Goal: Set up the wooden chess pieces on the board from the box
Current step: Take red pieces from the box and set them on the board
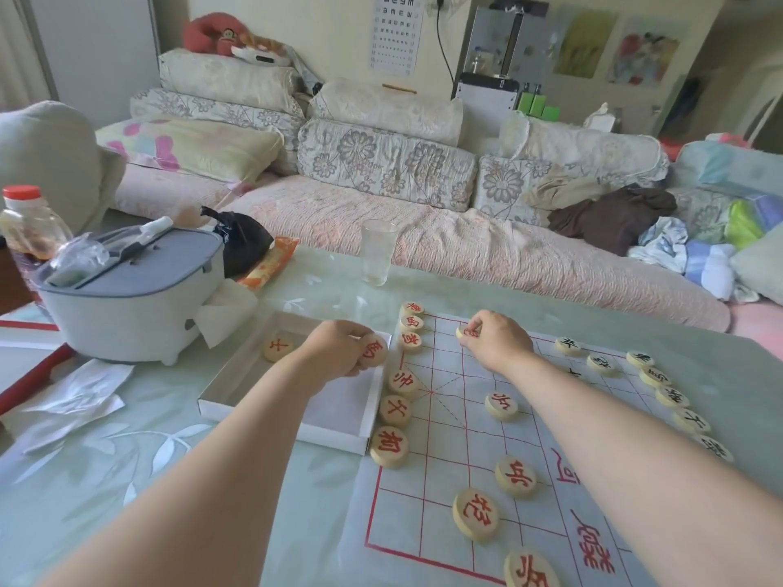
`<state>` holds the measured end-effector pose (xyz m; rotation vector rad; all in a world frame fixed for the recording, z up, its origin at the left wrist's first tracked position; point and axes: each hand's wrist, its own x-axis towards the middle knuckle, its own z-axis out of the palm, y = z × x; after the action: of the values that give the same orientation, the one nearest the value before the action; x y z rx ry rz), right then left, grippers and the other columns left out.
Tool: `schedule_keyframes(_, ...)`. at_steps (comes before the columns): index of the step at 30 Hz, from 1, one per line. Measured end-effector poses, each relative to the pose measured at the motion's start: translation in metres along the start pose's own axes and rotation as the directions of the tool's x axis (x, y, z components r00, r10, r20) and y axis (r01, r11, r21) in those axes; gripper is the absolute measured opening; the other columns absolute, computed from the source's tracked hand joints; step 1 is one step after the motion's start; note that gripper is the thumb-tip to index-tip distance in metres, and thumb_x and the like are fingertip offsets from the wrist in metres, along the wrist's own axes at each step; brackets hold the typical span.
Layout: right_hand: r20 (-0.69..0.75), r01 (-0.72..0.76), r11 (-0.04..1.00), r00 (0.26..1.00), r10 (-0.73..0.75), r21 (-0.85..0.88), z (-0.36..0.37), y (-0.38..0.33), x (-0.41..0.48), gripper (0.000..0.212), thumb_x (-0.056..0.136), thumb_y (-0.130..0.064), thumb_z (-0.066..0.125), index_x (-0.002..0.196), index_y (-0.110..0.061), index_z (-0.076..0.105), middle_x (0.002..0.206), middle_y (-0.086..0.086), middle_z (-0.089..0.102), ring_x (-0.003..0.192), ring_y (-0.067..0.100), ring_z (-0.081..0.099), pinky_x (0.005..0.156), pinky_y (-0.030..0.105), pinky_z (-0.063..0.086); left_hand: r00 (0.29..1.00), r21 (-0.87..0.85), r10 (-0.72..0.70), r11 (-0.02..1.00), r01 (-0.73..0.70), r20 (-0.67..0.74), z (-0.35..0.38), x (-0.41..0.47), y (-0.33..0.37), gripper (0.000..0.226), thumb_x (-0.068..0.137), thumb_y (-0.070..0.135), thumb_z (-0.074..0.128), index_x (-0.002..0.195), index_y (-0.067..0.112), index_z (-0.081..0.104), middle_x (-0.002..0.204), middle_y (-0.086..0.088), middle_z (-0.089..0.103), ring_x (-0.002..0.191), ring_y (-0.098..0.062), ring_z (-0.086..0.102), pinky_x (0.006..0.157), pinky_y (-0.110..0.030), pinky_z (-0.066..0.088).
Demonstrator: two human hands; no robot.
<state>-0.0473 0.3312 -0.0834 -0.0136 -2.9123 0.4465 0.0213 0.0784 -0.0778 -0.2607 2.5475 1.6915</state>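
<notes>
Chess pieces (515,476) on paper board (455,438), glossy green table (127,480), sofa (423,230) behind; left fingers (361,331) and right fingers (475,320) each pinching one.

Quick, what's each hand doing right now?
Left hand: holds a red-lettered piece by the box.
Right hand: pinches a second piece on the board.

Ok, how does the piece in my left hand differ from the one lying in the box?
The held piece is tilted up, gripped by the left hand; the box piece lies flat, untouched. The held piece's character differs from the box piece's. Both are round, pale wooden discs with red lettering.
</notes>
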Motion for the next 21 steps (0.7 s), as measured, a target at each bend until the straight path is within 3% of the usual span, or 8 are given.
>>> schedule_keyframes(6, 0.015, 0.017, 0.999, 1.000, -0.016, -0.031, 0.016, 0.001, 0.015, 0.020, 0.089, -0.041, 0.063, 0.102, -0.026, 0.063, 0.114, -0.004, 0.066, 0.106, 0.022, 0.060, 0.080, 0.032, 0.046, 1.000, -0.047, -0.026, 0.999, 0.026, 0.010, 0.009, 0.014, -0.001, 0.031, 0.098, 0.001, 0.046, 0.119, 0.013, 0.064, 0.115, -0.013, 0.063, 0.068, -0.014, 0.063, 0.043, -0.015, 0.050)
schedule_keyframes(10, 0.005, 0.013, 0.999, 1.000, -0.013, -0.040, 0.018, -0.001, 0.014, 0.014, 0.088, -0.040, 0.060, 0.094, -0.029, 0.066, 0.115, 0.000, 0.060, 0.106, 0.025, 0.059, 0.084, 0.034, 0.048, 1.000, -0.043, -0.012, 0.999, 0.013, 0.022, 0.010, 0.012, 0.001, 0.033, 0.096, -0.002, 0.046, 0.121, 0.012, 0.063, 0.112, -0.012, 0.062, 0.071, -0.015, 0.065, 0.043, -0.014, 0.050)
schedule_keyframes(14, 0.030, 0.069, 0.996, 0.997, -0.071, 0.063, 0.014, -0.015, 0.006, 0.014, 0.090, -0.028, 0.056, 0.100, -0.031, 0.065, 0.117, 0.000, 0.056, 0.106, 0.023, 0.058, 0.087, 0.032, 0.046, 1.000, -0.072, 0.008, 0.997, -0.006, 0.021, 0.010, 0.005, 0.006, 0.025, 0.094, 0.006, 0.056, 0.118, 0.009, 0.062, 0.096, -0.006, 0.064, 0.068, -0.013, 0.066, 0.046, -0.013, 0.050)
schedule_keyframes(18, 0.086, 0.224, 0.925, 0.961, -0.261, 0.307, 0.004, -0.049, -0.014, 0.013, 0.087, -0.020, 0.065, 0.097, -0.027, 0.067, 0.108, -0.006, 0.062, 0.095, 0.008, 0.056, 0.078, 0.023, 0.038, 1.000, -0.106, -0.020, 0.994, 0.019, -0.010, 0.007, -0.003, 0.011, 0.026, 0.089, 0.020, 0.067, 0.112, 0.009, 0.064, 0.090, -0.007, 0.069, 0.060, -0.007, 0.066, 0.046, -0.014, 0.049)
schedule_keyframes(21, 0.124, 0.319, 0.856, 0.909, -0.398, 0.406, -0.007, -0.073, -0.032, 0.018, 0.079, -0.014, 0.073, 0.091, -0.026, 0.067, 0.090, -0.014, 0.063, 0.069, -0.015, 0.053, 0.064, 0.007, 0.036, 0.999, -0.146, -0.043, 0.989, 0.038, -0.032, 0.003, -0.012, 0.012, 0.020, 0.087, 0.020, 0.070, 0.104, 0.010, 0.068, 0.082, -0.007, 0.069, 0.058, -0.009, 0.065, 0.053, -0.017, 0.054)
